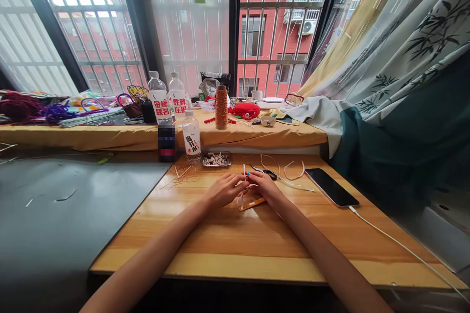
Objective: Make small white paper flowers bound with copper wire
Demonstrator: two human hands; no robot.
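Note:
My left hand [226, 189] and my right hand [265, 186] meet over the wooden table, fingers pinched together on a white cord [244, 169]. A narrow loop of the cord stands up between the fingertips, and a tail hangs below. Some reddish thread shows under the hands, partly hidden by the fingers. A small bright blue spot shows at my right fingertips; I cannot tell what it is. Beneath my right hand an orange ruler-like strip [251, 204] lies on the table. Just beyond that hand are scissors [270, 174] with dark handles.
Loose white cords [293, 184] and a phone [332, 187] with a charging cable lie to the right. A tray of small pieces [216, 159], a water bottle [191, 138] and thread scraps [182, 172] are beyond my left hand. On the ledge stands a brown thread spool [221, 108].

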